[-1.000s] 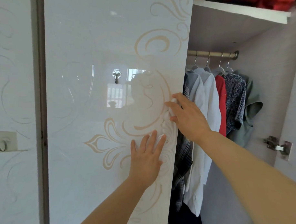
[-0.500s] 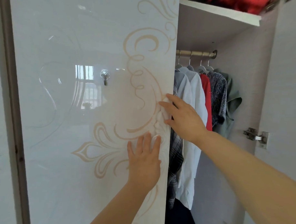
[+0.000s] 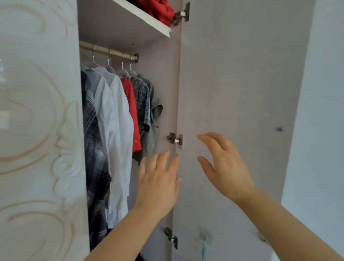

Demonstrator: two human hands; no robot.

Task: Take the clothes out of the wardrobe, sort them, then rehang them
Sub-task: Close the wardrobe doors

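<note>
left hand point(image 3: 157, 180): raised in front of the wardrobe point(image 3: 159, 81) opening, back of the hand toward the camera, fingers straight and a bit fanned out, holding nothing
right hand point(image 3: 224, 167): up in front of the inside face of the open right door point(image 3: 237, 83), fingers loosely bent, thumb held apart, nothing in it; can't tell if the fingertips actually touch the door
clothes point(image 3: 116, 128): all on hangers on the rail point(image 3: 109, 51), bunched together, left to right a plaid shirt point(image 3: 94, 147), two white ones, a red top point(image 3: 132, 113), a grey patterned one and a green one at the end
shelf point(image 3: 132, 19): above the rail, red fabric point(image 3: 156, 3) piled on it
hinge point(image 3: 175, 140): just above and between the two hands
left door point(image 3: 31, 125): glossy white with swirls, beside the clothes
vs half a second ago: both hands were on the left door's edge, left palm flat, right fingers along the edge. Now both are off it and further right, and the view has swung right too
</note>
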